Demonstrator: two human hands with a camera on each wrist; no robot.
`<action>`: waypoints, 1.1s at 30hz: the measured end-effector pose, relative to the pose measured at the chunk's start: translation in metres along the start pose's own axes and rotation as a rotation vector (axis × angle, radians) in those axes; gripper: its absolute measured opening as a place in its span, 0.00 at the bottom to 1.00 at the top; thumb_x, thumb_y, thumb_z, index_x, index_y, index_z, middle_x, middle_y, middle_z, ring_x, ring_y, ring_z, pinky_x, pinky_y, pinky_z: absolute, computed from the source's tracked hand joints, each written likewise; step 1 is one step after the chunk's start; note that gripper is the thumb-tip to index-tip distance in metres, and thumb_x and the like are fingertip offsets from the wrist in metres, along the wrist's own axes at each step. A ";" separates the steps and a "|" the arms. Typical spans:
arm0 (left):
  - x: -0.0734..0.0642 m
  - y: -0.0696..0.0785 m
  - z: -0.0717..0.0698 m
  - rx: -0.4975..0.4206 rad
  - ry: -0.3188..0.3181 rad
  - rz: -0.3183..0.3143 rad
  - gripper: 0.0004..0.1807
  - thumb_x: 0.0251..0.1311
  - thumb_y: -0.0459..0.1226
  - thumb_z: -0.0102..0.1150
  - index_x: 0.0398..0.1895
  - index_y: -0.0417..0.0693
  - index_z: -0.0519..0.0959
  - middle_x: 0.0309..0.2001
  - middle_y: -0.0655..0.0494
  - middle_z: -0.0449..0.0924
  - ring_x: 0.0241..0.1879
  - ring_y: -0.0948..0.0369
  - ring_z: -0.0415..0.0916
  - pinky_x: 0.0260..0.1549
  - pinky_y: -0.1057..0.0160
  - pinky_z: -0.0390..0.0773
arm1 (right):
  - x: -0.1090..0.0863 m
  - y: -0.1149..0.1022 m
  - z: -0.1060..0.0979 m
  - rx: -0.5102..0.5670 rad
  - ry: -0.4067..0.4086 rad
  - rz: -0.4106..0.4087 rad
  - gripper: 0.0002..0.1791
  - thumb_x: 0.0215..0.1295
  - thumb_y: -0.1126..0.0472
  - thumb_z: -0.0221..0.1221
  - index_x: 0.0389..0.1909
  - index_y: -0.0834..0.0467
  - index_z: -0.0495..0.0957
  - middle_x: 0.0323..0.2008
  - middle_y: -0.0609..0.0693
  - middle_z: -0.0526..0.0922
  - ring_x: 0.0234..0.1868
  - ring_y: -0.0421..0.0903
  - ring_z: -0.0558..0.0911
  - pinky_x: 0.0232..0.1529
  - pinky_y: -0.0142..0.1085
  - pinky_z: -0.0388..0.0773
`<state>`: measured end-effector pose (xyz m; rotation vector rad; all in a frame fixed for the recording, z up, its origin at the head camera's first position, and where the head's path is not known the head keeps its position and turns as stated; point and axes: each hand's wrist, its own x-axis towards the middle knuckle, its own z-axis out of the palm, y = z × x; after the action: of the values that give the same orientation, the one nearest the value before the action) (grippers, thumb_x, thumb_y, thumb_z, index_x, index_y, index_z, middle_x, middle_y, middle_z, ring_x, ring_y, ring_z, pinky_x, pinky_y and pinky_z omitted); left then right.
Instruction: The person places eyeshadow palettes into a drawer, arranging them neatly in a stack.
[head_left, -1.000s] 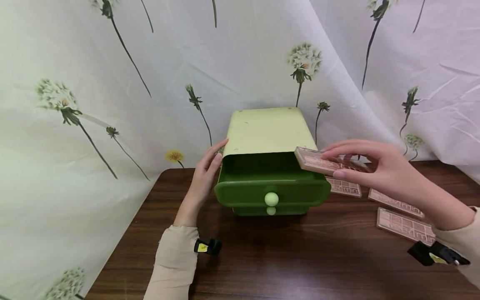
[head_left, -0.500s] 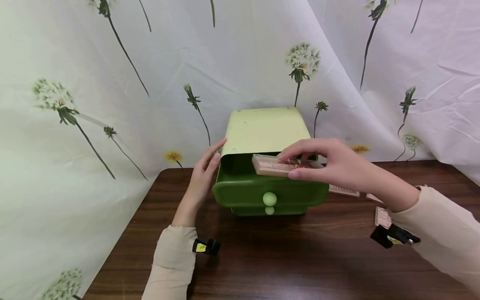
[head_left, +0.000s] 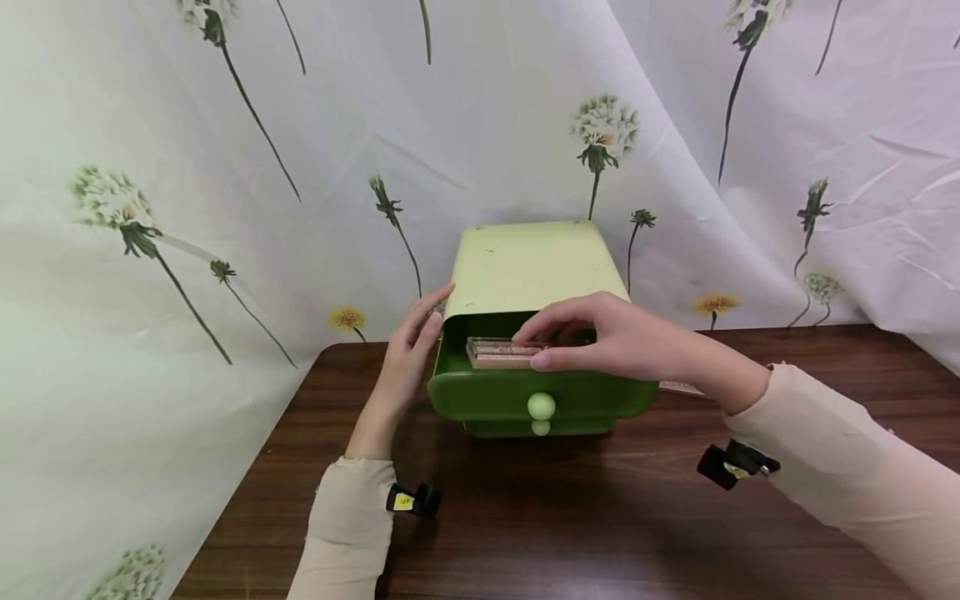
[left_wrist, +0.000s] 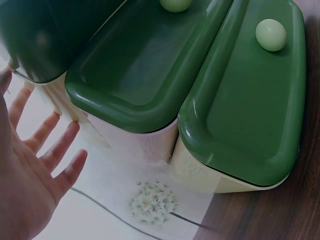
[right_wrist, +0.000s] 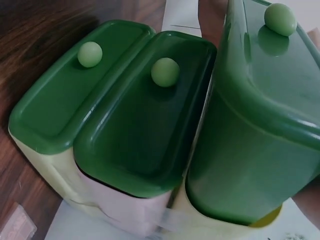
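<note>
A small drawer cabinet (head_left: 536,262), pale yellow-green on top, has its green top drawer (head_left: 472,400) pulled out. My right hand (head_left: 607,333) pinches a flat pinkish eyeshadow palette (head_left: 495,357) with a clear lid between thumb and fingers. The palette is down in the drawer opening, just behind the drawer's front panel, and its right end is hidden by the hand. With fingers spread, my left hand (head_left: 401,358) rests against the cabinet's left side; its open palm (left_wrist: 30,175) shows in the left wrist view. In the right wrist view, the pulled-out drawer (right_wrist: 250,130) hides the right hand's fingers.
Lower drawers with round pale green knobs (right_wrist: 90,54) are closed. Another palette (head_left: 681,388) lies on the dark wood table (head_left: 525,517) right of the cabinet, partly behind the right forearm. A white dandelion-print cloth (head_left: 300,125) hangs behind.
The right hand has carried the palette leftward and down, from the cabinet's right front corner into the open drawer. The left hand has stayed at the cabinet's side.
</note>
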<state>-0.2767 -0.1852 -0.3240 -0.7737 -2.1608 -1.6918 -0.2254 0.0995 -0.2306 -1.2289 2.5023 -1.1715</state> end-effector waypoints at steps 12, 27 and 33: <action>0.000 0.000 0.000 0.013 0.004 -0.006 0.24 0.77 0.45 0.42 0.73 0.58 0.68 0.72 0.60 0.62 0.70 0.59 0.58 0.65 0.46 0.61 | 0.003 0.006 0.005 0.021 -0.061 0.099 0.14 0.69 0.53 0.62 0.53 0.50 0.83 0.50 0.42 0.84 0.51 0.42 0.80 0.53 0.42 0.76; -0.001 0.000 0.000 0.008 0.002 -0.016 0.24 0.77 0.45 0.42 0.73 0.57 0.67 0.72 0.59 0.61 0.70 0.58 0.59 0.64 0.44 0.63 | 0.026 0.019 0.008 -0.059 -0.173 0.079 0.19 0.64 0.69 0.62 0.57 0.62 0.80 0.48 0.50 0.82 0.48 0.46 0.79 0.50 0.41 0.75; 0.000 0.000 0.000 0.013 0.002 -0.015 0.24 0.76 0.45 0.42 0.73 0.57 0.68 0.72 0.58 0.62 0.69 0.57 0.60 0.63 0.44 0.63 | 0.031 0.024 0.012 -0.089 -0.169 0.042 0.22 0.60 0.69 0.65 0.57 0.62 0.79 0.42 0.50 0.79 0.43 0.47 0.76 0.46 0.41 0.74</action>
<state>-0.2763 -0.1850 -0.3239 -0.7548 -2.1790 -1.6838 -0.2558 0.0795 -0.2492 -1.2340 2.4655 -0.9144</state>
